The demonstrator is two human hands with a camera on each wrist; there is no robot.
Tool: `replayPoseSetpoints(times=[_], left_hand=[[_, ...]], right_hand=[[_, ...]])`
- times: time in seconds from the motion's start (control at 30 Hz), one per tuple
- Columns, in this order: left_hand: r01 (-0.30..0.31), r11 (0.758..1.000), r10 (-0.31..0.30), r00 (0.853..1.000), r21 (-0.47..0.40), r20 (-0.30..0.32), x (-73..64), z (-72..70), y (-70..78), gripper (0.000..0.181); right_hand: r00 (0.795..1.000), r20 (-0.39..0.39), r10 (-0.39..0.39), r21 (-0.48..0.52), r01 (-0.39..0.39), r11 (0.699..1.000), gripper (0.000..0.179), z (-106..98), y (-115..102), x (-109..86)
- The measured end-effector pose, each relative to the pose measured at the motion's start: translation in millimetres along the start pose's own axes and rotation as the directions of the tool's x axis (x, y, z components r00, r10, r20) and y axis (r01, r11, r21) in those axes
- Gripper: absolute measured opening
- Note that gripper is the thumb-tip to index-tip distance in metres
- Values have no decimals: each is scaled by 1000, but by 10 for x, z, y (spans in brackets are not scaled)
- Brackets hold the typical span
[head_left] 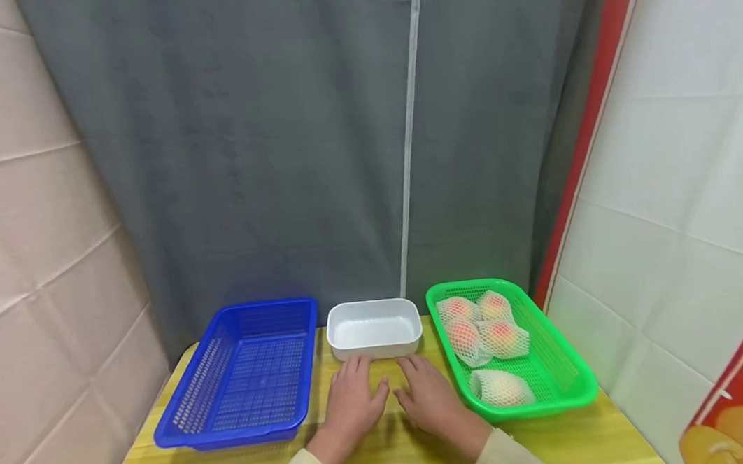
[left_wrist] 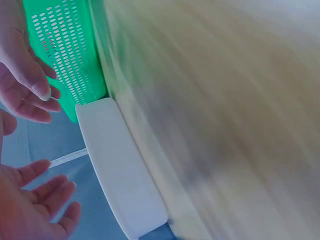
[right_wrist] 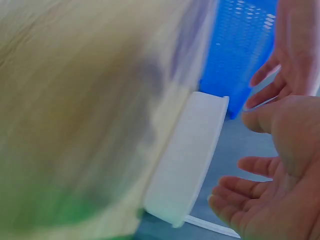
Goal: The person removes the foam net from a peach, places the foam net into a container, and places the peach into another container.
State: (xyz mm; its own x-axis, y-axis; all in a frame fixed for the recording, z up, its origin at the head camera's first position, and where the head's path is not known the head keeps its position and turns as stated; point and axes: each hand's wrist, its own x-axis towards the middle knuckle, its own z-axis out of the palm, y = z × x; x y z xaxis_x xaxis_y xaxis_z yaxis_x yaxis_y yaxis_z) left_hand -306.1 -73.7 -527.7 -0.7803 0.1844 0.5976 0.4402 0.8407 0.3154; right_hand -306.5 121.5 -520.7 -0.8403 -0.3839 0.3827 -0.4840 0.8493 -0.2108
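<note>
Both hands hold nothing, their fingers loosely bent in front of a white rectangular dish [head_left: 375,349] at the middle of the table. My left hand [head_left: 353,400] is just short of the dish's near side, palm down. Close beside it, my right hand [head_left: 432,397] is angled inward, near the green basket's left edge. The green basket [head_left: 571,379] on the right holds several peaches [head_left: 503,337] in white foam nets, one lying apart at the front. On the left stands a blue basket [head_left: 231,435] with nothing in it. In the wrist views both hands are apart from the dish [left_wrist: 120,170].
A wooden table [head_left: 383,455] bears the containers. Behind it hangs a grey curtain [head_left: 266,139] with a pale vertical strip. A pinkish cloth wall [head_left: 45,263] stands at the left and a white one [head_left: 672,195] at the right.
</note>
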Motion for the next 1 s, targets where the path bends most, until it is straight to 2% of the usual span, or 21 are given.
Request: replayPoseSetpoints(times=[0.1,0.23,0.43,0.57,0.67,0.83,1.0], left_hand=[[-35,998,35,999,-61,-1,53,-2,43,39],[-94,987,100,994,-132,34,126,21,113,40],[-213,960,230,970,-182,79,222,101,253,47],[-296,936,319,942,-191,102,304,179,356,51],[-341,923,368,918,-179,148,388,253,433,52],[-399,904,425,872,-153,243,520,393,551,56],[-468,873,488,829,-141,272,603,557,624,62]], right_hand=[[1000,-21,-18,-16,17,1000,58,-157,-17,-41],[999,-46,-19,-30,18,999,55,-413,5,-100],[998,-52,42,-18,-43,999,51,-721,173,-201],[995,-51,87,-25,-88,996,51,-823,373,-284],[993,-55,105,-22,-106,994,51,-882,533,-342],[990,-47,136,-4,-136,991,47,-976,750,-449],[989,-14,145,-25,-146,989,48,-1048,918,-533]])
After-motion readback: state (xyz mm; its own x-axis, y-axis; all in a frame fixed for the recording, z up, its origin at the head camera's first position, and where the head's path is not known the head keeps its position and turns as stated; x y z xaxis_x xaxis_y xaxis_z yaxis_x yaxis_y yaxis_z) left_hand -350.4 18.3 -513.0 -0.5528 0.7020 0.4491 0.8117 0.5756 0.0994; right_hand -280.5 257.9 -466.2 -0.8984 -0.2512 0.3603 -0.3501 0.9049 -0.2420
